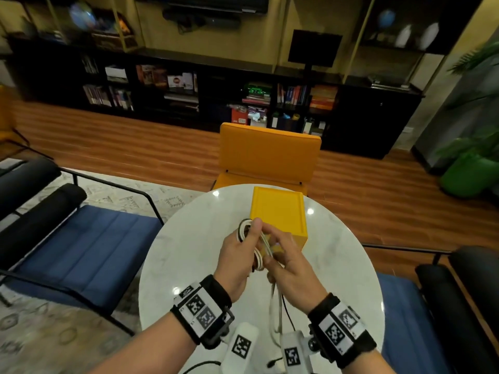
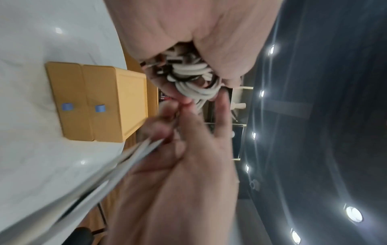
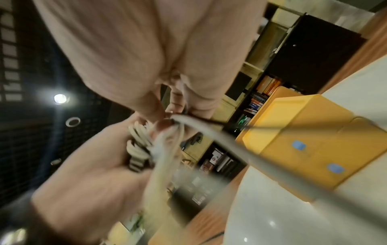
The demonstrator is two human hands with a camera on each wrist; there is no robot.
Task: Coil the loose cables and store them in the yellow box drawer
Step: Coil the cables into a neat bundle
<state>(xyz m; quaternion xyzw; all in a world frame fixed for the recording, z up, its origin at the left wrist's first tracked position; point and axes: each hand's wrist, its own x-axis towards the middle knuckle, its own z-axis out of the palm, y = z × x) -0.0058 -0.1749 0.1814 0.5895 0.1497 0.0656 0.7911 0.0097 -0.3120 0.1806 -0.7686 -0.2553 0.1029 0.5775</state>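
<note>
- Your left hand (image 1: 237,255) is closed around the coil (image 2: 194,77) of white and black cables: fingers and thumb wrap the loops, which show above and below the fist
- Your right hand (image 1: 290,261) is just beside the left, touching it; its fingertips (image 3: 178,102) pinch the loose white strand (image 1: 275,306) where it meets the coil
- From that pinch, the strand hangs down toward the near edge of the round white table (image 1: 189,238), with a thin black cable (image 1: 287,311) alongside it
- Both hands are raised above the table, in front of the yellow box (image 1: 278,211)
- The box stands on the far half of the table; its two drawers (image 2: 87,102) with blue knobs are closed
- Beyond the table stands a yellow chair (image 1: 270,155)
</note>
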